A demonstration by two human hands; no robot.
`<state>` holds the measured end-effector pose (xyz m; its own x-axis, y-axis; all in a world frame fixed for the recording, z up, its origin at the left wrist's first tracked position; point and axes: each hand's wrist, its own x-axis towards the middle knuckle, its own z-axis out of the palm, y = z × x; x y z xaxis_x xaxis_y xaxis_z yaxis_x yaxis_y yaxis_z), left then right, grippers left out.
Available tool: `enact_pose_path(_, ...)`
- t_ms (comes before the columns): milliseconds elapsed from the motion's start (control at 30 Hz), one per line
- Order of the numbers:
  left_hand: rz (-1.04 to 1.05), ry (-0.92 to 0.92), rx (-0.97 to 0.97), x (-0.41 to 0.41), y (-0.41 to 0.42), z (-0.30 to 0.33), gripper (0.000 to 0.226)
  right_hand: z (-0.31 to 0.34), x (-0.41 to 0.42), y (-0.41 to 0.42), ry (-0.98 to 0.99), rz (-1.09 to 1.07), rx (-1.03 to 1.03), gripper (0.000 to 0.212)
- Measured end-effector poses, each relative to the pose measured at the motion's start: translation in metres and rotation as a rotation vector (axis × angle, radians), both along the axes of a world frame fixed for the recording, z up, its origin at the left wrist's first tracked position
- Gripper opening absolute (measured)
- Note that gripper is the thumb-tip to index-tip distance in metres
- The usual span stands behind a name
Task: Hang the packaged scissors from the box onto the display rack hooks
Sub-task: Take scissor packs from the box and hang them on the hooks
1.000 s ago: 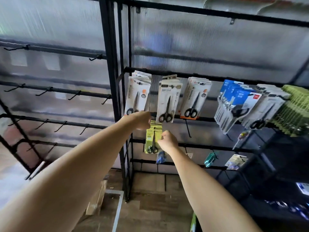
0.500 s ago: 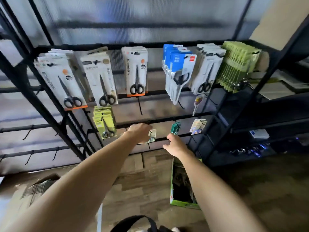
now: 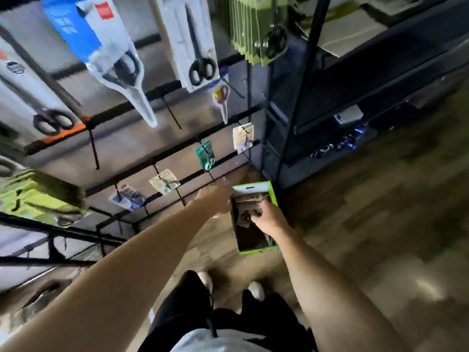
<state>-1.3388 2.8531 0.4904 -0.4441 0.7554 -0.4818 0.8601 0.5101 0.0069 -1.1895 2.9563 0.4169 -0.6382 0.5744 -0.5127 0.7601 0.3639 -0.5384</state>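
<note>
An open green box [image 3: 256, 250] stands on the wooden floor at the foot of the black display rack [image 3: 157, 158]. Dark packaged scissors [image 3: 245, 199] lie in its far end. My right hand [image 3: 270, 219] is inside the box, fingers curled on a pack. My left hand [image 3: 215, 201] is at the box's left wall; motion blur hides its fingers. Green packs [image 3: 43, 196] hang at the left of the rack. White [image 3: 187, 34] and blue [image 3: 76, 26] scissor packs hang on the top row. Bare hooks [image 3: 93, 148] stick out between them.
Small carded items [image 3: 206, 154] hang on the lower bars. A dark shelving unit [image 3: 380, 62] stands right of the rack. My feet [image 3: 255, 289] are just behind the box. Something like cardboard [image 3: 38, 298] lies on the floor at lower left.
My view has tipped down from the rack to the floor. Both hands dropped from the lower bars to the green box, and my right hand went inside it.
</note>
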Motion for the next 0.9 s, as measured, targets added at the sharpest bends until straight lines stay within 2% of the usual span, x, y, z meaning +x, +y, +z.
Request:
enact_pose_path(100,-0.109,-0.001,-0.033,-0.001,0.033,-0.021,0.048,-0.018,0.005,0.020,-0.010,-0.092,-0.020,0.040)
enact_pose_path(233,-0.268,0.007,-0.091,-0.013,0.073,-0.060,0.038,-0.047,0.003,0.038,-0.052,-0.241,-0.103,0.038)
enact_pose_path(433,-0.309,-0.167,-0.211,-0.035,0.142,-0.137,0.042,-0.096,-0.019,0.059,-0.070,-0.565,-0.174,0.037)
enact_pose_path(567,-0.375,-0.190,-0.282,-0.049,0.176,-0.203,0.049,-0.150,-0.045,0.067,-0.109,-0.704,-0.267,0.044)
enact_pose_path(900,-0.585,-0.197,-0.385,-0.093,0.192,-0.381,0.035,-0.311,-0.088,0.062,-0.069,-0.979,-0.309,0.044)
